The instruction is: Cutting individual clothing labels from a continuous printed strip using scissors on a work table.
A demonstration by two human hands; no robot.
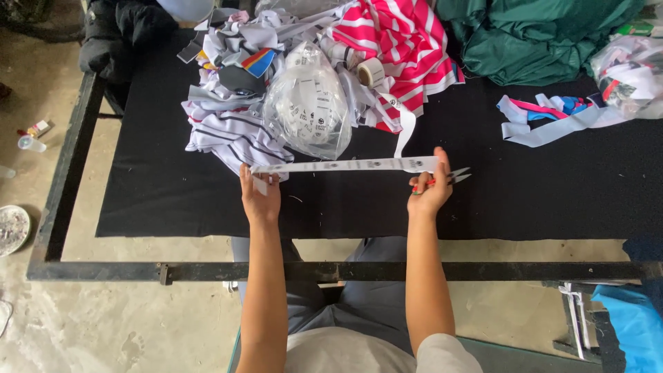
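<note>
A long white label ribbon [345,165] with small dark printing is stretched flat between my two hands over the black table mat [539,200]. My left hand [259,197] pinches the ribbon's left end. My right hand [429,190] pinches the right end and also holds small scissors [456,177] with red handles, blades pointing right. The ribbon runs up from my right hand to a tape roll [371,71] among the cloth.
A clear plastic bag of labels [309,103] lies just beyond the ribbon, beside a heap of striped and grey fabric pieces [231,76]. Pink-striped cloth [400,41] and green cloth [532,34] lie at the back. Loose strips [545,121] sit right. A black metal frame [331,271] edges the table.
</note>
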